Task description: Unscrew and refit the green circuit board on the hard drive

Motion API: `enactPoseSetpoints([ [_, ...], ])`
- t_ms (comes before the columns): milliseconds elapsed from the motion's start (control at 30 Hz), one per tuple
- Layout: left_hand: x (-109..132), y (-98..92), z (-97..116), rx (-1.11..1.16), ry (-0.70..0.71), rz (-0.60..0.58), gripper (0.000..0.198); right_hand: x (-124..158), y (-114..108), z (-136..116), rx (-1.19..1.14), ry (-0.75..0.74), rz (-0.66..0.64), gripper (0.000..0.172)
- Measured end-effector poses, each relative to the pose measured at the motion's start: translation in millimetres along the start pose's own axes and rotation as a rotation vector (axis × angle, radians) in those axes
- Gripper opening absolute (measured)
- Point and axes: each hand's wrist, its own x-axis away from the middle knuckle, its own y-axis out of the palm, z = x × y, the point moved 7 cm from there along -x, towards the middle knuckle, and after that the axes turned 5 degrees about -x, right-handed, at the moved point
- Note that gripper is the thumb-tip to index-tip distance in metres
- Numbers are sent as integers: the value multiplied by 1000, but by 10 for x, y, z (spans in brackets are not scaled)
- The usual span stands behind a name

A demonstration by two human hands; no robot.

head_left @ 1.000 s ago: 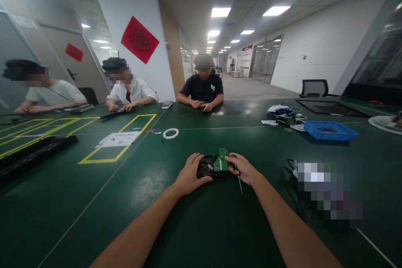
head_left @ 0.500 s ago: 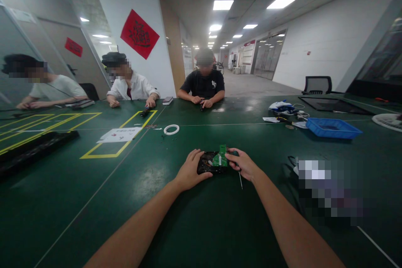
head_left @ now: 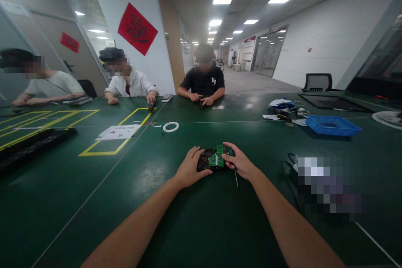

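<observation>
A black device (head_left: 207, 161) with a green circuit board (head_left: 217, 157) on top lies on the green table (head_left: 157, 201) in front of me. My left hand (head_left: 189, 167) grips the device's left end, fingers curled over it. My right hand (head_left: 239, 161) is closed at the right end, fingers pinched at the board, and holds a thin screwdriver whose metal shaft (head_left: 235, 179) points back toward me.
A white tape ring (head_left: 171, 127) and a paper sheet (head_left: 118, 132) inside yellow floor-tape marks lie ahead left. A blue tray (head_left: 332, 126) and cables sit at right. Black trays (head_left: 31, 144) lie at far left. Three people work across the table.
My hands and the device stay together; the view has tilted, so they sit slightly higher in frame. The person in white has moved a hand to a tool on the table.
</observation>
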Motion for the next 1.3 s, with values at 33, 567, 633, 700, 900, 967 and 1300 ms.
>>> enactPoseSetpoints([
  [33,-2,0,2,-6,2,1,88,-4,4,7,7,-2,-10,73],
  [567,22,-134,358,-22,215,39,61,26,9,-3,119,-30,-37,70],
  [633,19,-142,385,-8,227,33,59,34,-2,-16,112,-26,-22,70],
  [700,17,-150,399,-8,233,30,57,36,-7,-22,103,-19,-17,71],
  [900,21,-137,405,-28,255,40,51,20,-6,-4,110,-23,-19,70],
  [967,20,-125,395,-24,255,46,50,16,-5,-3,120,-33,-10,70],
  [1300,21,-96,371,-14,253,19,45,47,-62,-57,227,-18,90,62],
])
